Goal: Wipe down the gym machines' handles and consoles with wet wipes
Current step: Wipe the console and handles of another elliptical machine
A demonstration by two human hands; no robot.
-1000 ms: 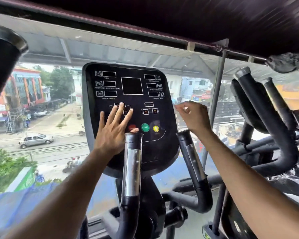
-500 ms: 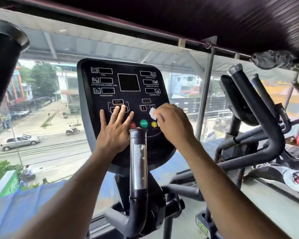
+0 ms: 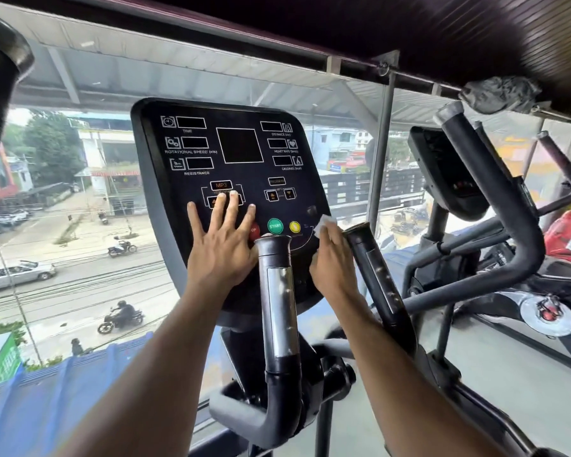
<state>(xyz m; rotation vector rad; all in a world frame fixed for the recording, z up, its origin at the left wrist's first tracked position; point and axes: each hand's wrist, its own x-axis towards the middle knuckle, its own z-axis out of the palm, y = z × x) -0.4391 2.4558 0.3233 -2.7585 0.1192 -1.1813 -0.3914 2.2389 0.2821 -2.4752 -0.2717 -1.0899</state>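
**Wet wipe at the console's lower right edge, most of the panel lying up and to its left**

Wet wipe (image 3: 325, 223) shows as a small white corner poking out above the right hand (image 3: 333, 262), pressed against the lower right part of the console (image 3: 238, 179), just right of the yellow button (image 3: 294, 226). The right hand's fingers (image 3: 323, 249) are curled over the wipe, holding it to the panel; how much of the wipe lies under the palm is hidden.

From the wipe, the unwiped face stretches up and to the left: the green start button (image 3: 275, 226) sits just beside it, and the display windows lie well above. A stroke that covers the panel would have to travel that way.

The left hand (image 3: 223, 245) lies flat on the console's lower left, fingers (image 3: 231, 206) straight and spread, fingertips over the button cluster beneath the MP3 label. It occupies the ground the wipe would cross next, so it probably has to lift or shift.

Two upright handles stand nearer the camera: the left handle (image 3: 279, 301) between the two hands, the right handle (image 3: 376, 275) touching or just beside the right hand's outer edge. The right hand is plainly the nearer one to that grip.
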